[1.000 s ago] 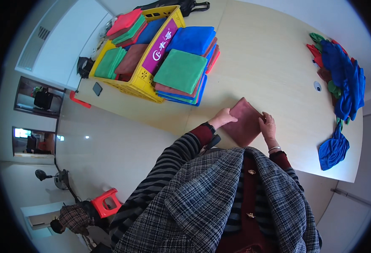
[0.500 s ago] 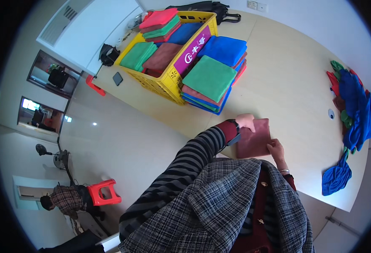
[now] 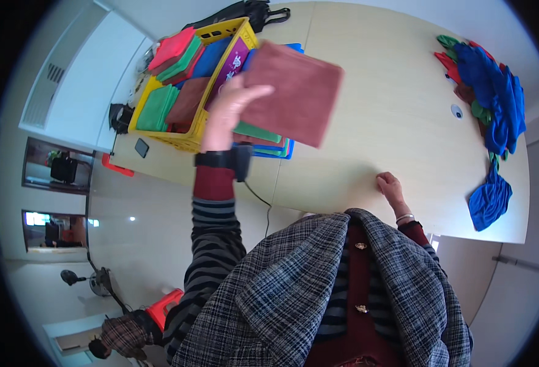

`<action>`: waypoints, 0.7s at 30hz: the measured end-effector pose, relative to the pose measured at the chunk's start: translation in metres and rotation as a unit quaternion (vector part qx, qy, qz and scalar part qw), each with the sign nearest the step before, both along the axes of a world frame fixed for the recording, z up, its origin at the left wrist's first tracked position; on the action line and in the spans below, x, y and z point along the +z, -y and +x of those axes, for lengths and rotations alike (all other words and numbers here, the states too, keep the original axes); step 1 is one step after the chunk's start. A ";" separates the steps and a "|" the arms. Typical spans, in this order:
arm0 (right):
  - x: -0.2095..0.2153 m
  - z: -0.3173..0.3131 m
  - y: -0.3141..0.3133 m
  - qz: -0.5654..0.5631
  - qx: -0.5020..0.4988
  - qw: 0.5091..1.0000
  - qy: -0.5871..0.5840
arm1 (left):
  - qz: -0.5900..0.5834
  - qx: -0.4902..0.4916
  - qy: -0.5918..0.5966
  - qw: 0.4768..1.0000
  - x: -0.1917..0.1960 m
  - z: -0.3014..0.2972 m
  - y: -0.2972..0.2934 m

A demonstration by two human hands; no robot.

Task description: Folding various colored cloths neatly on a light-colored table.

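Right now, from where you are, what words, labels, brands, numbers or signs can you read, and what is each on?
Purple label on the yellow crate: white characters, partly hidden behind the left hand; I don't copy out its wording.
Folded brown cloth in that hand: no writing shows.
Blue cloth at the table's right: none readable.
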State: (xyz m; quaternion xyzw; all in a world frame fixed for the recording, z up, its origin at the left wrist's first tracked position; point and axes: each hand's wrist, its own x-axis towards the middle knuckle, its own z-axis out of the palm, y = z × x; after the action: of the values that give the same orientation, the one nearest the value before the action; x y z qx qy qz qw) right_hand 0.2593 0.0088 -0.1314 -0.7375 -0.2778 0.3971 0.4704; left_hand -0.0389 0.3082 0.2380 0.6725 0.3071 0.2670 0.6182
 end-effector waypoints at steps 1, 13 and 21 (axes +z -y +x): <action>-0.001 0.001 0.002 -0.002 -0.010 1.000 -0.001 | -0.028 0.021 0.024 0.999 -0.006 -0.013 -0.021; 0.032 -0.017 0.004 -0.030 -0.036 0.998 0.044 | 0.338 0.185 -0.215 0.897 -0.131 -0.098 -0.118; 0.023 0.012 0.064 -0.058 -0.185 0.978 0.072 | 0.655 0.020 -0.222 0.722 -0.139 -0.059 -0.082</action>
State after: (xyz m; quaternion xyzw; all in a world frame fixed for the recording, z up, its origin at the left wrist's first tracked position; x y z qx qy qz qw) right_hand 0.2708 -0.0547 -0.1082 -0.8286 -0.1460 0.2647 0.4712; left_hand -0.0977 0.3906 0.0994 0.9436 0.1975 0.2572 -0.0674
